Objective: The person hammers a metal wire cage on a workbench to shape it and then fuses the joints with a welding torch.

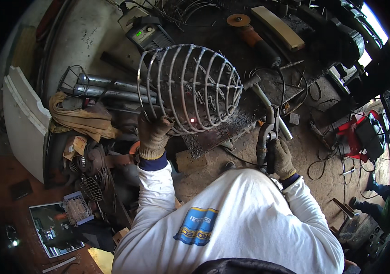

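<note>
A rounded cage of welded metal rods lies on its side over the dark workbench. A small spot on one rod glows red. My left hand, in a knit work glove, is closed on the cage's open rim at its near left. My right hand, gloved too, is closed round the dark handle of what looks like a welding electrode holder, its jaws pointing away from me. A hammer with a tube handle lies just beyond it, partly behind the holder.
A welding machine with a green display stands behind the cage. An angle grinder and a pale bar lie at the back. Metal tubes and a cloth are left. Cables cross the floor; another person's leg shows right.
</note>
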The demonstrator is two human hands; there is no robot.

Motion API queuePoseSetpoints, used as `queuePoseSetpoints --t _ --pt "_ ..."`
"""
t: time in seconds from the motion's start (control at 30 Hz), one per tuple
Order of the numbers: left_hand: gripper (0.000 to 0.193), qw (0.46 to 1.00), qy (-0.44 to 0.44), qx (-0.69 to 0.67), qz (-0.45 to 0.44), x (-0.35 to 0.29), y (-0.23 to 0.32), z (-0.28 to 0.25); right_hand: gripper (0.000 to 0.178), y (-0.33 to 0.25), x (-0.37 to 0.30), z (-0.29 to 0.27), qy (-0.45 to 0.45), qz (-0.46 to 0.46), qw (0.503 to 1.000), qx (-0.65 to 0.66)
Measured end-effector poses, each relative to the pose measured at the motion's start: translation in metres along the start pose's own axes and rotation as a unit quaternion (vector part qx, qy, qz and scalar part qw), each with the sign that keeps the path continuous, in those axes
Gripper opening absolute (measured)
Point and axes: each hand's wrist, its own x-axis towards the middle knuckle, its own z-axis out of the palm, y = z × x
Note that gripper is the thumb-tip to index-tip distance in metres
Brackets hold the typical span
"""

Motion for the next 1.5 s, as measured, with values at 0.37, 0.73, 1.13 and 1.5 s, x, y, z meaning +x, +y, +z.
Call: queuePoseSetpoints --t 0.37,0.73,1.13,1.5 --pt "0.023 0.815 -0.052 -0.551 -0.17 0.017 0.07 0.029 0.031 0.0 0.003 0.004 -0.013 0.013 1.0 0.02" --pt "0.017 0.993 -0.083 -0.087 0.01 0.015 0.087 0.038 0.029 -0.001 -0.001 0.004 -0.005 0.011 1.0 0.029" --pt "0.018 0.972 -0.167 0.104 0.126 0.016 0.113 0.049 0.032 -0.004 -0.006 0.004 -0.019 -0.005 0.999 -0.03" --pt "0.018 0.977 -0.183 0.035 0.104 0.009 0.106 0.051 0.032 0.001 -0.01 -0.002 -0.017 -0.005 0.999 -0.035"
